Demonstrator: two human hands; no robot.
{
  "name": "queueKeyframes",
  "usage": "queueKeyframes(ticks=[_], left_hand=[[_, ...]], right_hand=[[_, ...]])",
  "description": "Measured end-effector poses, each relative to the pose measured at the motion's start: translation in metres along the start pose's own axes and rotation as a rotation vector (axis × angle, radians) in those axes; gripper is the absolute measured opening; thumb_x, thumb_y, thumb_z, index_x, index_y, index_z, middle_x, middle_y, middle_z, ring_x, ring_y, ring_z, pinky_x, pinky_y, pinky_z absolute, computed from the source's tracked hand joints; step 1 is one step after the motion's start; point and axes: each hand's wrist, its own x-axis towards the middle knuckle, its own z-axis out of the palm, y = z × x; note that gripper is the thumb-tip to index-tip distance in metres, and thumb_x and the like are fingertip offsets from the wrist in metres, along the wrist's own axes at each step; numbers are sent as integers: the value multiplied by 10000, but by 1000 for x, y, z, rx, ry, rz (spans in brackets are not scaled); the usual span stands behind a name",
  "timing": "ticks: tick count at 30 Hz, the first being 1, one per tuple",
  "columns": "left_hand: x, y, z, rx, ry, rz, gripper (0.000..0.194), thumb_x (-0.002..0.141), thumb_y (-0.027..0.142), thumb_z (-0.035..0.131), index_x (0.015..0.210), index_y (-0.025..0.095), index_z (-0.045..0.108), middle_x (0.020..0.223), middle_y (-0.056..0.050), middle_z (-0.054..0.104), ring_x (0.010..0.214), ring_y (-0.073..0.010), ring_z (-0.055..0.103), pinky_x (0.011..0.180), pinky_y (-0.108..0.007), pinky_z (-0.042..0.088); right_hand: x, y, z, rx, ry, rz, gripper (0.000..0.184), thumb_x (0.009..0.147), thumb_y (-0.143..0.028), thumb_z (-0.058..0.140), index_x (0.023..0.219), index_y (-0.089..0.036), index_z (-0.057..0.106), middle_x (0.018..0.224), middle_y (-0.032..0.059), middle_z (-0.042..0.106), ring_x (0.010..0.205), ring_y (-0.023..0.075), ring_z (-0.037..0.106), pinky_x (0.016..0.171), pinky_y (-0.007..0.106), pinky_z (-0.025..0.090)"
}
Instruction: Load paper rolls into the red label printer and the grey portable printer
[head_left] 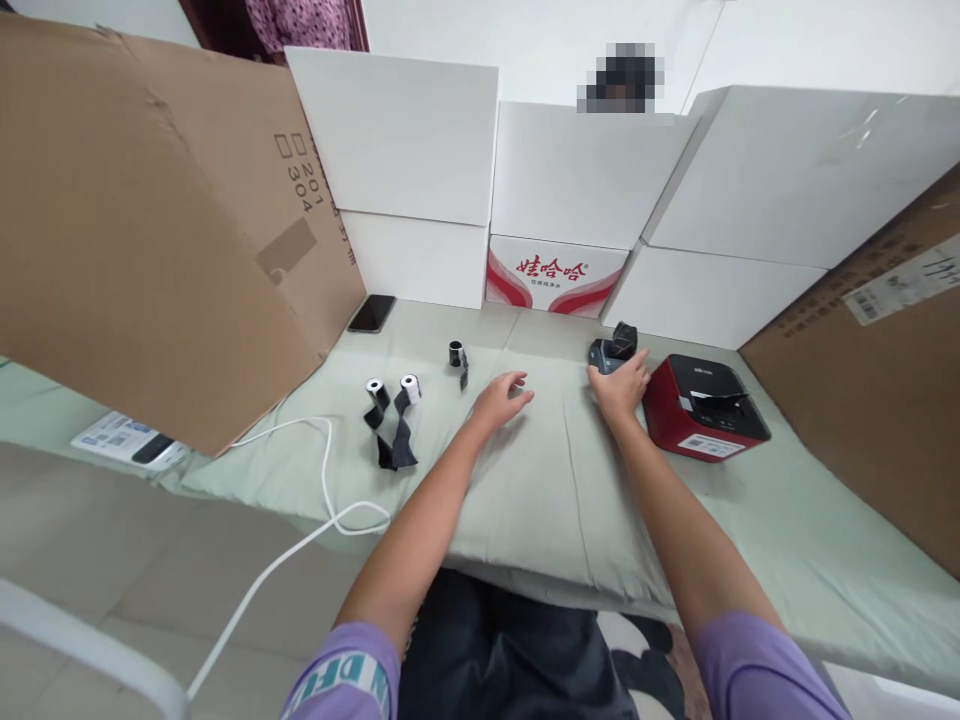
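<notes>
My right hand [621, 385] grips the near side of a small dark grey device [600, 354], thumb on the left and fingers on the right. Crumpled black strip [624, 340] sticks up from the top of that device. My left hand [502, 400] hovers over or rests on the cloth, fingers apart, holding nothing. Left of it stands a small black roll [456, 353] with a short loose tail. Farther left are another black roll [376, 392] and a white-sided roll [409, 388], their dark strips trailing toward me. A red and black printer-like machine [705, 408] sits just right of my right hand.
Stacked white boxes [420, 150] wall off the back, with brown cartons [150, 220] [885, 360] at both sides. A black phone [373, 314] lies at the back left. A white cable [328, 470] crosses the left front edge. Another person's head [622, 78] shows, blurred, behind the boxes.
</notes>
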Motion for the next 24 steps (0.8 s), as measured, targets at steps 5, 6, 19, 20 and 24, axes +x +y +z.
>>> queueKeyframes(ticks=[5,6,19,20,24], left_hand=[[1,-1,0,-2,8,14,400,875,324,657,1264,231,638,1247,-110,690,1113,-228,648,1034,-415,491],[0,1,0,-3,10,15,395,877,320,653,1261,227,638,1251,-111,689,1114,-228,648,1032,-413,492],[0,76,80,-199,-220,70,425,895,320,620,1292,170,624,1315,-132,693,1233,-243,645,1036,-374,499],[7,87,98,-219,-272,42,488,899,366,622,1341,161,595,1388,-151,647,1294,-259,610,1085,-386,472],[32,124,166,-306,-318,-80,698,925,534,559,1515,181,438,1604,-136,424,1495,-284,399,1235,-407,309]], right_hand=[[-42,1,-50,54,-22,-227,935,758,-389,603,1541,-19,250,1494,283,439,1410,400,396,1161,562,329],[-52,6,-68,62,9,-293,881,782,-409,586,1534,-62,286,1479,258,461,1405,386,409,1156,571,332],[-37,84,-152,124,73,23,1510,504,-598,869,1620,-111,-22,1603,280,141,1529,435,124,1227,586,210],[-38,80,-149,131,88,36,1533,493,-594,877,1618,-99,-38,1588,284,153,1519,444,135,1220,597,217],[-40,72,-144,138,171,43,1463,493,-552,886,1614,-72,76,1498,270,288,1451,441,265,1199,576,280]])
